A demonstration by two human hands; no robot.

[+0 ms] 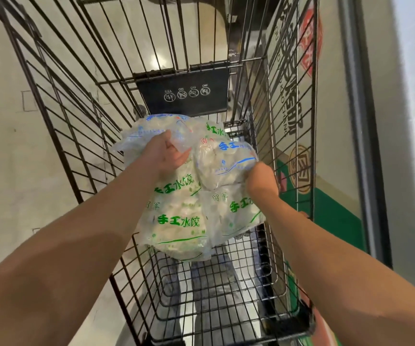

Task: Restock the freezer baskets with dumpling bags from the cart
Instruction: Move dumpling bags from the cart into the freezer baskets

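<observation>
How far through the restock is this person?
Done: cannot tell; no freezer basket is in view. In hand: the left hand and right hand each grip dumpling bags over the cart. Left: carrying these to the baskets.

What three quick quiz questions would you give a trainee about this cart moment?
1. True or false: both hands grip dumpling bags.
2. Where are the bags? A) on the floor B) inside the wire cart C) on a shelf
3. What colour is most of the bags' large lettering?

Key: 1. True: the left hand and right hand each grip dumpling bags. 2. B, within the wire cart. 3. Green.
</observation>
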